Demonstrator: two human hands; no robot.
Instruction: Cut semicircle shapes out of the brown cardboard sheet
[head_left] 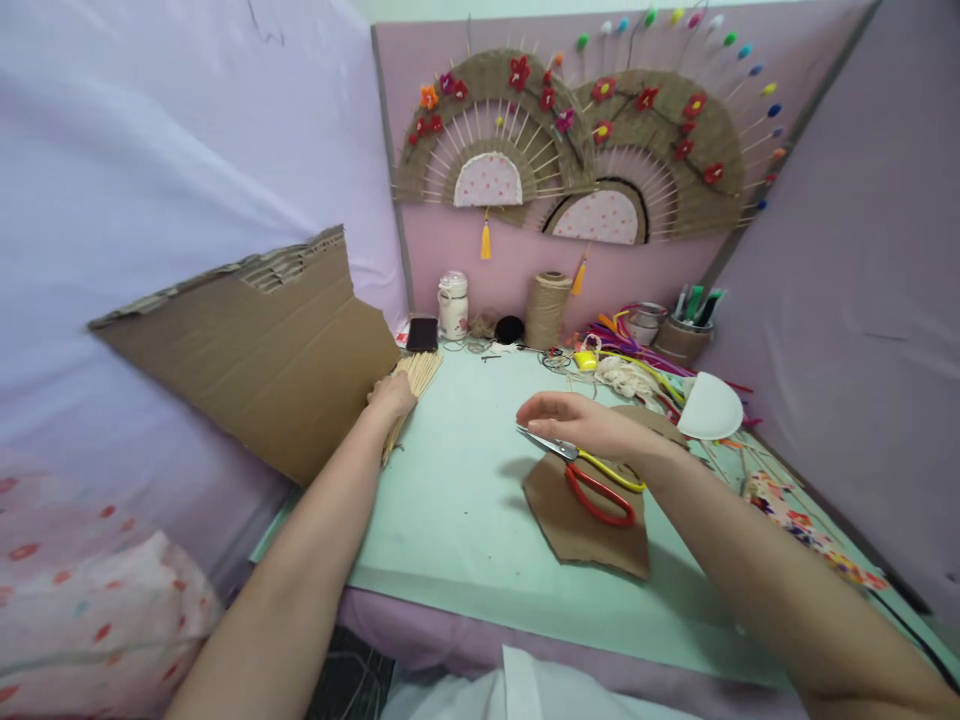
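My left hand [390, 396] reaches to the table's far left edge and closes on a bundle of thin wooden sticks [417, 374], right beside a large sheet of corrugated cardboard [262, 350] leaning against the left wall. My right hand [577, 418] hovers palm down, fingers stretched out and together, just above scissors [592, 475] with one yellow and one red handle. The scissors lie on a cut brown cardboard piece [585, 525] on the pale green mat [450, 500]. Whether the right hand touches the scissors is unclear.
Along the back stand a white jar [453, 303], a twine spool [547, 308], a black phone [422, 334], pipe cleaners [637, 345] and a pen cup [686, 335]. A white half-disc [709, 408] lies at right. Two decorated cardboard fans [570, 150] hang on the pink wall.
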